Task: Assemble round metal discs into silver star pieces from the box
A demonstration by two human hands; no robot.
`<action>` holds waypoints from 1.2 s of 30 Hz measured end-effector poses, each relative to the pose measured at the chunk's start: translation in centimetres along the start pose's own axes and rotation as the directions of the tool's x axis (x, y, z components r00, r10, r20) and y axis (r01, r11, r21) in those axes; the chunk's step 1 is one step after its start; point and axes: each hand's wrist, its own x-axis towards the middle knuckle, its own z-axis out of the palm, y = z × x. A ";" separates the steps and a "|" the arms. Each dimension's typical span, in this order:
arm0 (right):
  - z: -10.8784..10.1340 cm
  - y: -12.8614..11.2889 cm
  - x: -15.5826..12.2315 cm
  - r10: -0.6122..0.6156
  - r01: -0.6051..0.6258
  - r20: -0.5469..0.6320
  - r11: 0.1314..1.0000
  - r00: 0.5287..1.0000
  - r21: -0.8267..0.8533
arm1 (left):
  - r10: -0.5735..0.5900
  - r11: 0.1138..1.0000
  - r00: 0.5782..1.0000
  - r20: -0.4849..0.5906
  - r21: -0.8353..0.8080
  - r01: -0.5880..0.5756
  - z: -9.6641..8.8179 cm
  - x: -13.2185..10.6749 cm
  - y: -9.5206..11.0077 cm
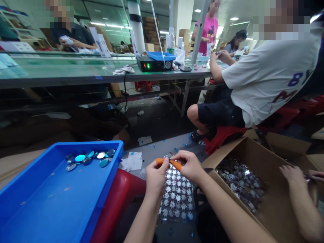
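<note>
My left hand and my right hand meet in front of me, each with an orange cot on a fingertip. Together they pinch a small round shiny disc between thumbs and fingers. Below the hands lies a sheet of shiny star-shaped pieces on my lap. A blue plastic tray at my left holds several round discs near its far edge.
A cardboard box of shiny pieces sits at my right; another person's hands reach over it. A red stool stands under the tray. Beyond, a person in a white shirt sits at a long green bench with a small machine.
</note>
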 end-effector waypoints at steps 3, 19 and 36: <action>0.2 0.2 0.2 0.064 -0.062 -0.024 0.996 0.998 0.062 | -0.043 0.998 0.999 -0.004 -0.055 0.042 0.2 -0.1 0.3; -0.2 0.7 0.1 -0.071 0.071 0.000 0.997 0.998 -0.035 | 0.070 0.996 0.997 0.018 0.045 -0.070 0.3 -0.2 1.0; 0.8 1.1 0.7 0.261 -0.252 -0.004 0.938 0.965 0.236 | 0.577 0.553 0.772 0.267 0.568 -0.609 -0.3 -0.3 2.3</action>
